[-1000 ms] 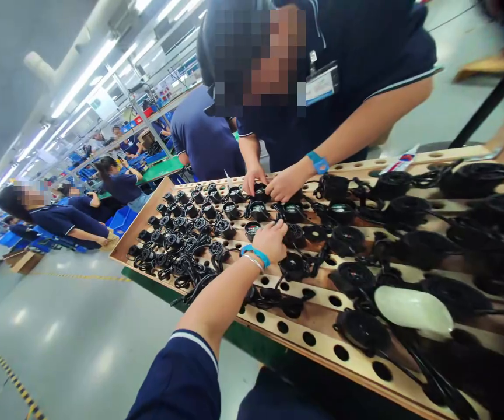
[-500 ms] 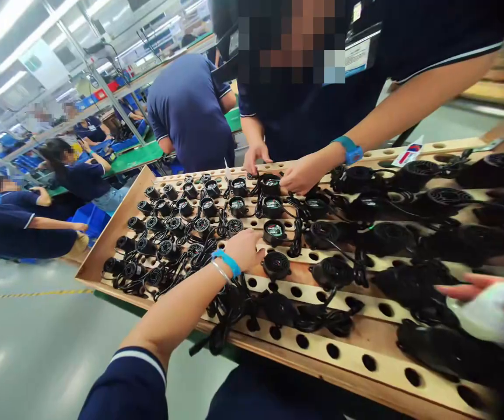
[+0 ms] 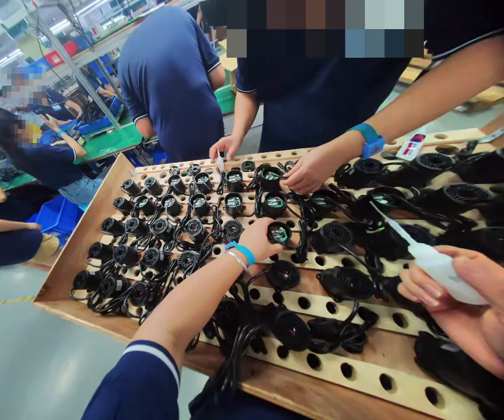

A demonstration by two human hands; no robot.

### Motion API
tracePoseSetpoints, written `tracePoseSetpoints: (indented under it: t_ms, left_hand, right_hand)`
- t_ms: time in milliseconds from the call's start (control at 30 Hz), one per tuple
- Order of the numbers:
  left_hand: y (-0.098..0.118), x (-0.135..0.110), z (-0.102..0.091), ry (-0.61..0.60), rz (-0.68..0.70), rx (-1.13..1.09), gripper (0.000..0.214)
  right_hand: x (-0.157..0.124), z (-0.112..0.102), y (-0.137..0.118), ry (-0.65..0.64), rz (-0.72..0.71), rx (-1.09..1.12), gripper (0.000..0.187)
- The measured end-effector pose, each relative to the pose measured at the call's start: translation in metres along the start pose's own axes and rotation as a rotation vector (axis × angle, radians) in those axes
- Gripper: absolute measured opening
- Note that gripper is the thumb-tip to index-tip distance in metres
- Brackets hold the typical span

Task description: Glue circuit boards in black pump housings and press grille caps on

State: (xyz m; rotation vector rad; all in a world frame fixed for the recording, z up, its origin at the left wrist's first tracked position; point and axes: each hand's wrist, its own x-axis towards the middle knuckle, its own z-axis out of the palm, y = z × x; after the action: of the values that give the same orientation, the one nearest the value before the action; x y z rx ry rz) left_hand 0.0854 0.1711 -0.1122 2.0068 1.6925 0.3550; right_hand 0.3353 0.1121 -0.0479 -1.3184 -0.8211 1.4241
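Observation:
My left hand, with a blue wristband and a bangle, has its thumb and fingers around an open black round housing in the wooden tray. A green circuit board shows inside that housing. On the right side, my right hand grips a white squeeze bottle whose thin nozzle points up and left, above the black units. Just below my left hand sits a black unit with a grille cover. More open housings, one of them a black cup, stand in the rows behind.
Across the tray, a co-worker's hand touches an open housing, while their other hand holds a white nozzle. Bundled black cables lie between units. Perforated wooden strips run along the tray. A small label lies at its far edge.
My left hand has closed around the open housing. My right hand has come further into view with the bottle, its nozzle now visible. The co-worker's far hand has moved left to the nozzle.

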Motion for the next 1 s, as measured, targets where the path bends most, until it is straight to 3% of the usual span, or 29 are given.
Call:
tracePoseSetpoints:
  t_ms: [100,267,467,667,867,1000]
  left_hand:
    - [-0.005,-0.006,0.007,0.012,0.025,-0.081,0.056]
    - [-0.002,-0.013,0.009,0.036,0.047,-0.177,0.057]
    - [0.0,-0.013,0.002,-0.008,0.135,-0.213,0.064]
    - [-0.01,-0.019,-0.001,-0.075,0.119,-0.363,0.062]
    - [-0.014,-0.014,-0.006,-0.07,0.097,-0.435,0.052]
    - [-0.013,0.001,-0.019,-0.232,-0.055,-0.536,0.038]
  right_hand:
    - [0.022,-0.001,-0.001,0.019,0.098,0.057,0.041]
    - [0.06,0.0,0.0,0.081,0.118,0.083,0.049]
    - [0.091,-0.006,0.013,-0.007,0.084,0.067,0.05]
    - [0.101,-0.002,0.023,-0.062,0.08,0.008,0.042]
    - [0.104,0.014,0.018,-0.058,0.05,-0.047,0.052]
    - [0.108,0.012,0.018,-0.072,0.069,-0.066,0.056]
